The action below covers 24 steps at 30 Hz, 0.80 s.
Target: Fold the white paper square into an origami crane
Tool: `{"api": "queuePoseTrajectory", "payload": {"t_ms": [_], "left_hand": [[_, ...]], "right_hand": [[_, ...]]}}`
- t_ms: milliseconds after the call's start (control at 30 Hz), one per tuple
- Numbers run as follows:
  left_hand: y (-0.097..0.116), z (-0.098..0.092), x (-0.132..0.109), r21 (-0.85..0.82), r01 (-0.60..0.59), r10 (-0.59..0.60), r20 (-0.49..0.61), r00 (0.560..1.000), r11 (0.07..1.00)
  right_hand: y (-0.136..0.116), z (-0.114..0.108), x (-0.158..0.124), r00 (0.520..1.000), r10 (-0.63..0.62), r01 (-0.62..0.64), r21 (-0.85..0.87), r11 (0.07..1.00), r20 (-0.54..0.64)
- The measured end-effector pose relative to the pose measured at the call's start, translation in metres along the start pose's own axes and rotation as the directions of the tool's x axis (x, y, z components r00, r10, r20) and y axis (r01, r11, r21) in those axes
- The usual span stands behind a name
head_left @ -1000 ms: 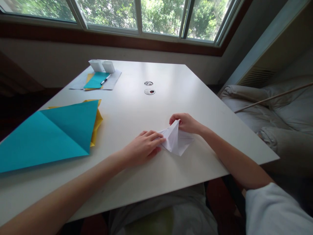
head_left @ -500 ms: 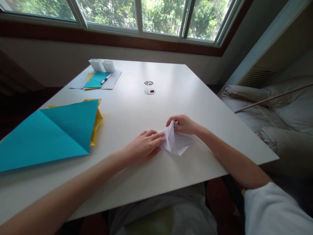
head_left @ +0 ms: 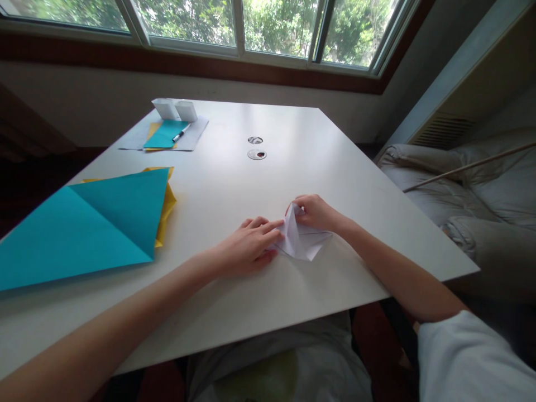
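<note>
Window, several panes, along the far wall; trees outside. White worktop, running from the near edge towards it.

Left to right:

Large turquoise sheet, one, with a diagonal crease, at left. Yellow paper, folded, showing beyond its far and right edges.

White sheets, far left, lying under a small yellow sheet and a small turquoise sheet; pen across the latter's right side. White paper boxes, two, at the far end of this stack.

Left hand: grip unclosed, fingers stretched and laid over the left end of the folded white paper.

Round discs, two, one beyond the other, far middle.

Folded white paper, one, near side of the worktop, between the hands; a peak stands up from it.

Right hand: grip closed, fingertips pinching that peak.

Sofa, pale, right of the worktop; thin stick slanting across it.
</note>
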<state>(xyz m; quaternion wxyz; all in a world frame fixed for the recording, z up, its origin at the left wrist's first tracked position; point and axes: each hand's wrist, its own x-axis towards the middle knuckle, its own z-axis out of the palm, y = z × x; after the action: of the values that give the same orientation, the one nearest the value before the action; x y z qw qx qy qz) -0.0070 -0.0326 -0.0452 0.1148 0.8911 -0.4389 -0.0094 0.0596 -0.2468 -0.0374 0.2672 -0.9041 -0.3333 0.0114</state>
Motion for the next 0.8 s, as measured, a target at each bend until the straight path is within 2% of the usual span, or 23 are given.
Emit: {"api": "queuePoseTrajectory", "payload": {"t_ms": [233,367,667,800], "left_hand": [[0.001,-0.001,0.0,-0.017,0.018,-0.018,-0.003,1.0,1.0],[0.001,-0.001,-0.002,-0.045,0.007,-0.007,-0.018,1.0,0.999],[-0.001,0.0,-0.004,-0.078,0.0,-0.005,-0.061,0.998,0.997],[0.0,-0.002,-0.005,-0.08,0.032,-0.035,-0.036,0.999,0.996]], "right_hand": [[-0.016,0.006,-0.006,0.998,-0.029,0.013,-0.277,0.961,-0.053],[-0.022,0.009,-0.008,0.998,-0.028,0.008,-0.328,0.944,-0.056],[-0.018,-0.01,-0.013,0.992,-0.122,0.124,-0.052,0.991,0.042],[-0.02,-0.016,-0.016,0.977,-0.183,0.177,0.062,0.982,0.11]]}}
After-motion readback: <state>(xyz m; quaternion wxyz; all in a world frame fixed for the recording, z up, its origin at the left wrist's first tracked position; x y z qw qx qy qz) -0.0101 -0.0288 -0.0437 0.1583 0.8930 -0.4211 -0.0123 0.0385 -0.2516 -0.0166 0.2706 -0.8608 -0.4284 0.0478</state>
